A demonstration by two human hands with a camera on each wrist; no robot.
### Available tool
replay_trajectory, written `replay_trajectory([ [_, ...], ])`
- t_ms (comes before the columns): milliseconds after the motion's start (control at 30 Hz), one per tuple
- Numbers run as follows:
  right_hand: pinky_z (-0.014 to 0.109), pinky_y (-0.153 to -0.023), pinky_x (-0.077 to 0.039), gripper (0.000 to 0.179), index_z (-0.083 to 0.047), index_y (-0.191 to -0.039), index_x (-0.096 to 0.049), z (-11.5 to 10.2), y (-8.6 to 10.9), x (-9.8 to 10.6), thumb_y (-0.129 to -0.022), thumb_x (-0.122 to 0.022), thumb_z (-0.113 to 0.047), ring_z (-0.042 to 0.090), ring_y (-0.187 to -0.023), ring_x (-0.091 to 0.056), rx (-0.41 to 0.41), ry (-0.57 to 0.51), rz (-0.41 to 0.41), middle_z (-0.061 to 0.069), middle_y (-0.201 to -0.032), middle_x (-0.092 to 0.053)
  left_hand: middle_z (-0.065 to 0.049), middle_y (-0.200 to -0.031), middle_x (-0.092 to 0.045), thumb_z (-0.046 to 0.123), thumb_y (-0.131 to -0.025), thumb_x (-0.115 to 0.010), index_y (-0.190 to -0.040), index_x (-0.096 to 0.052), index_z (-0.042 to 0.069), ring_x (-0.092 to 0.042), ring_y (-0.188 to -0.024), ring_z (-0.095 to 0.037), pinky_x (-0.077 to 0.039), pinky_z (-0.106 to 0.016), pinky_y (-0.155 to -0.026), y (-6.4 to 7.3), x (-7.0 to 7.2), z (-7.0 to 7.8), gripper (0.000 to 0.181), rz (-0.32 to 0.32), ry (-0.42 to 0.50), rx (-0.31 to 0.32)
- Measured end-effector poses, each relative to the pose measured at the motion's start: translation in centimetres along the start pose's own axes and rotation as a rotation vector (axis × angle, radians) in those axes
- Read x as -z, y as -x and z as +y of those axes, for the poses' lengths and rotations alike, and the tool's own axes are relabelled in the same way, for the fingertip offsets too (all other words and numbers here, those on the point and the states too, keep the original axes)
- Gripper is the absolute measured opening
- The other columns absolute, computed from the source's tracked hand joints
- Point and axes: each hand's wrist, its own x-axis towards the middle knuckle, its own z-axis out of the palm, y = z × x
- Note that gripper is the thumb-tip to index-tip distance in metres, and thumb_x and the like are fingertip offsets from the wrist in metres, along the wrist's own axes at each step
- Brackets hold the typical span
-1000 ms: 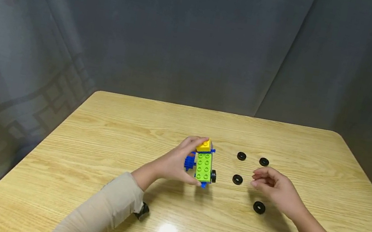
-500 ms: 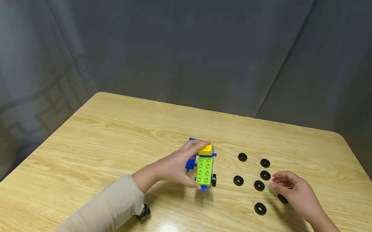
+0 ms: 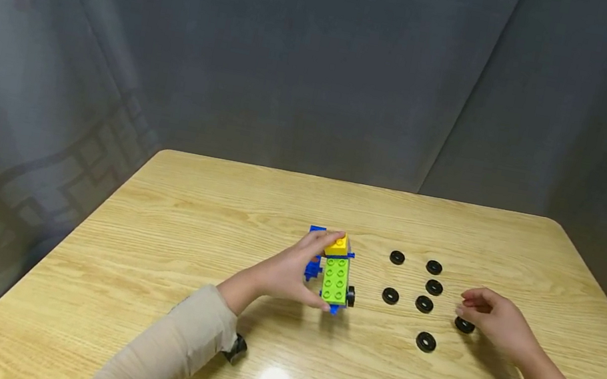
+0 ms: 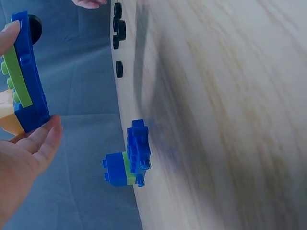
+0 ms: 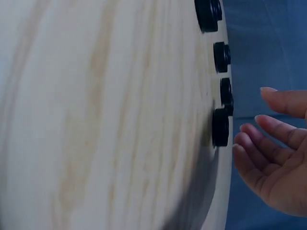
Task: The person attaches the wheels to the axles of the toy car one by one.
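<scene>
My left hand (image 3: pixel 289 272) grips a toy block vehicle between thumb and fingers. It has a light green studded brick (image 3: pixel 335 281) on a blue wheeled base (image 4: pixel 32 72), a yellow brick (image 3: pixel 337 245) at the far end, and one black wheel (image 3: pixel 351 296) on its right side. The left wrist view has it raised above the table. My right hand (image 3: pixel 497 318) hovers over the right part of the table, fingers loosely bent and apart, holding nothing. Just under its fingertips lies a black wheel (image 3: pixel 464 325). The right wrist view puts the fingers beside a nearby wheel (image 5: pixel 220 127).
Several black wheels lie flat between the hands, among them a front one (image 3: pixel 425 342) and a far-left one (image 3: pixel 397 257). Behind my left hand stands a second block piece (image 4: pixel 139 143), blue with a green layer. A grey curtain (image 3: pixel 312 69) hangs past the table's (image 3: pixel 218 188) far edge.
My right hand has moved to the right and slightly nearer me, uncovering wheels that it hid before. My left hand keeps its grip on the block vehicle, almost still.
</scene>
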Motion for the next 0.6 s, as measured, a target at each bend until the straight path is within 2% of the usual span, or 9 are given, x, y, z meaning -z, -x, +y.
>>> replay_trajectory([
  [267,0.032,-0.064,-0.043,0.045,0.015,-0.107,-0.046,0.92,0.01,0.18,-0.079,-0.061,-0.015,0.032,-0.087,-0.05,-0.056,0.01,-0.101,0.024,-0.098,-0.052,0.0,-0.135,-0.018,0.035,-0.058,-0.078,-0.138,-0.007,0.03,-0.029,-0.119,-0.017,-0.033,-0.04,-0.091,0.08,0.0,0.07,0.107,-0.006,0.01,0.006],
  [600,0.039,-0.069,-0.042,0.041,0.013,-0.105,-0.049,1.04,-0.1,-0.07,-0.074,-0.064,-0.008,0.036,-0.089,-0.049,-0.047,0.055,-0.122,0.026,-0.1,-0.052,0.001,-0.137,-0.015,0.037,-0.059,-0.077,-0.138,-0.006,0.031,-0.026,-0.121,-0.018,-0.032,-0.043,-0.092,0.16,-0.12,-0.08,0.107,-0.005,0.007,0.015],
])
